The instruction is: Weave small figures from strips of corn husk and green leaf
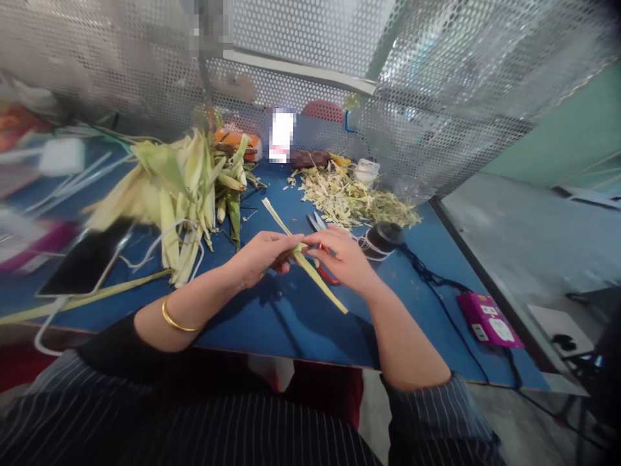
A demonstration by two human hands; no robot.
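Between my two hands is a strip of pale green corn husk point(320, 282), crossing them diagonally with one end pointing up and away and the other down toward me. My left hand point(264, 255) pinches it near the middle, thumb on top. The fingertips of my right hand point(342, 254) are closed on the same spot from the right; the exact grip is partly hidden. Just behind my right hand lie scissors point(317, 222) with red handles, partly covered by it. A spool of black cord point(384, 238) stands to the right of that hand.
A heap of corn husks point(182, 175) lies at the left, by a phone point(87, 259) on a white cable. Husk scraps point(344, 194) are piled at the back. A purple box point(490, 320) and black cables lie at the right edge of the blue table point(310, 340). Perforated sheeting point(310, 39) hangs behind.
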